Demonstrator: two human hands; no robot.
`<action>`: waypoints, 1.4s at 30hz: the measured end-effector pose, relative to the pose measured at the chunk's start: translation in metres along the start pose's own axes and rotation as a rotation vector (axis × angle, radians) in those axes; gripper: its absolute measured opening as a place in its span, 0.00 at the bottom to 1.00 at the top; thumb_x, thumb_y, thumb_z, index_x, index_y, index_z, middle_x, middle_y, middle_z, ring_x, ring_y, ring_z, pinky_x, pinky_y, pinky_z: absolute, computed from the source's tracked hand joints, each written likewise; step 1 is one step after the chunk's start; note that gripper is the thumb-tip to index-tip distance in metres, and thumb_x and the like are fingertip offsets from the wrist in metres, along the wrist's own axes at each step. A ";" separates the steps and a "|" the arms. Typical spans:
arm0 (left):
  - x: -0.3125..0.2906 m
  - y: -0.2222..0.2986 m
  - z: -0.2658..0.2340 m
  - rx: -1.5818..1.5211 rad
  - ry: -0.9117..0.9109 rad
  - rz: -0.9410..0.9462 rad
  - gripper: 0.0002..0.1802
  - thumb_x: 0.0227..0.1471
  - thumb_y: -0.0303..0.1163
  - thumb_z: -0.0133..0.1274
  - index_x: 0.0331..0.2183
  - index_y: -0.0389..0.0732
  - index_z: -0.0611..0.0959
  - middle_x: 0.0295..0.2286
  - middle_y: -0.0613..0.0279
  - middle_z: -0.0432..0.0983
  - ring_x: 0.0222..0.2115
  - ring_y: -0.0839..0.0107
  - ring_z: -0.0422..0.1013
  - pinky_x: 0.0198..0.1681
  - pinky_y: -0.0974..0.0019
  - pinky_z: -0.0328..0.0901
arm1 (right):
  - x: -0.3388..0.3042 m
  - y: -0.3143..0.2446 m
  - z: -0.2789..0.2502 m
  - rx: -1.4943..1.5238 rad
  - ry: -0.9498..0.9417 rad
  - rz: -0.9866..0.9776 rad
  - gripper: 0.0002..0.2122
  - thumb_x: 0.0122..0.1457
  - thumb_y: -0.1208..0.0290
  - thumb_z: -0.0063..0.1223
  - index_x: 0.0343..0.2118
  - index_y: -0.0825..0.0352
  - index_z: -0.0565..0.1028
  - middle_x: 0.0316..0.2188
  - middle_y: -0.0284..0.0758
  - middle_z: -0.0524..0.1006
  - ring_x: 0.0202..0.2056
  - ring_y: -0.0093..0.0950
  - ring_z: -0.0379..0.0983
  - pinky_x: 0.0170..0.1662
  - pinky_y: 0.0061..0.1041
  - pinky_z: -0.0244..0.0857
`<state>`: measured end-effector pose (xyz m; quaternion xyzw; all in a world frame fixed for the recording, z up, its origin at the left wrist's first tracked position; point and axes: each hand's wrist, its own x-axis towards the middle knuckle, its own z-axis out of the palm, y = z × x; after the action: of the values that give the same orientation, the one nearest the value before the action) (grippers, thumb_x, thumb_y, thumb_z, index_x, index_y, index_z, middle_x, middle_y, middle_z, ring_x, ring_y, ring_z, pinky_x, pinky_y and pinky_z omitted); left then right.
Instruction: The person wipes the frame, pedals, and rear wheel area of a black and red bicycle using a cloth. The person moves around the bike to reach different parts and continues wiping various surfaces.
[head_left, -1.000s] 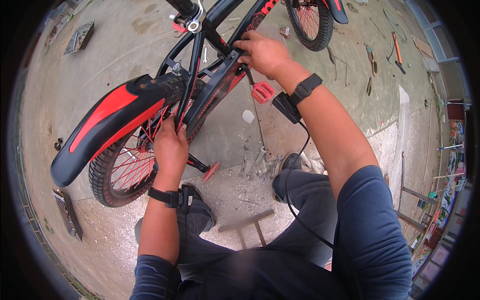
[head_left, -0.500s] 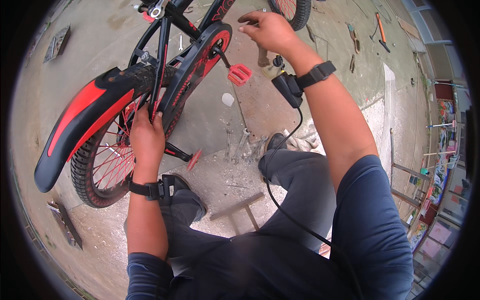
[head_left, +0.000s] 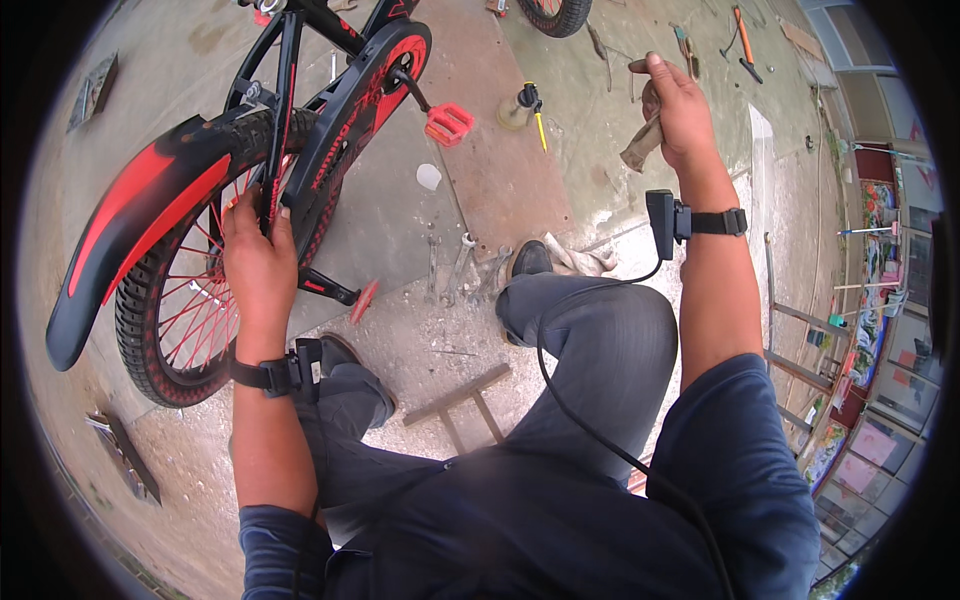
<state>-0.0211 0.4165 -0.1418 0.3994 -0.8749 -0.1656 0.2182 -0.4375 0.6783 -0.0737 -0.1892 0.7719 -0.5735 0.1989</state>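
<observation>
A black and red bicycle [head_left: 365,125] stands at the left, its rear wheel towards me and a black-red mudguard [head_left: 160,205] over the tyre. My left hand [head_left: 260,255] is wrapped round a black frame tube beside the chain guard, just above the red-spoked rear wheel [head_left: 195,320]. Part of its fingers is hidden behind the tube. Out to the right, away from the bicycle, my right hand [head_left: 678,112] is closed on a brownish rag [head_left: 642,148] that hangs below the fingers. A red pedal [head_left: 450,124] sticks out from the crank.
On the ground ahead stands a small pot [head_left: 515,110] with a yellow stick-like tool [head_left: 541,130] beside it. Several wrenches [head_left: 463,255] lie near my right shoe [head_left: 530,258]. A metal frame [head_left: 455,397] lies between my feet. An orange-handled hammer [head_left: 741,40] rests far right.
My right hand has swung right, away from the crank and pot, carrying the rag. My left hand stays on the frame tube, while the whole view has shifted slightly.
</observation>
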 end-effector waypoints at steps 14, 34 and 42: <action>-0.033 0.028 -0.042 -0.060 0.010 0.078 0.18 0.59 0.31 0.59 0.50 0.36 0.81 0.44 0.48 0.77 0.43 0.50 0.76 0.48 0.55 0.70 | -0.074 -0.057 0.023 0.466 -0.467 -0.063 0.28 0.54 0.69 0.66 0.57 0.70 0.70 0.51 0.42 0.75 0.46 0.41 0.78 0.47 0.39 0.75; -0.084 0.096 -0.028 -1.528 -0.830 -0.490 0.31 0.72 0.55 0.33 0.55 0.38 0.73 0.47 0.56 0.77 0.46 0.65 0.77 0.45 0.58 0.74 | -0.210 -0.009 0.172 -0.062 -0.524 -0.447 0.19 0.67 0.57 0.52 0.51 0.68 0.76 0.48 0.47 0.76 0.51 0.48 0.72 0.53 0.41 0.69; -0.087 0.099 -0.020 -1.460 -0.992 -0.362 0.43 0.66 0.68 0.30 0.60 0.39 0.68 0.51 0.53 0.76 0.50 0.60 0.76 0.50 0.56 0.71 | -0.197 -0.001 0.177 -0.131 -0.523 -0.320 0.15 0.65 0.55 0.54 0.35 0.64 0.77 0.30 0.44 0.78 0.33 0.49 0.76 0.36 0.44 0.70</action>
<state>-0.0222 0.5430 -0.1009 0.1758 -0.4693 -0.8653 -0.0143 -0.1770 0.6372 -0.1012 -0.4617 0.6903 -0.4783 0.2855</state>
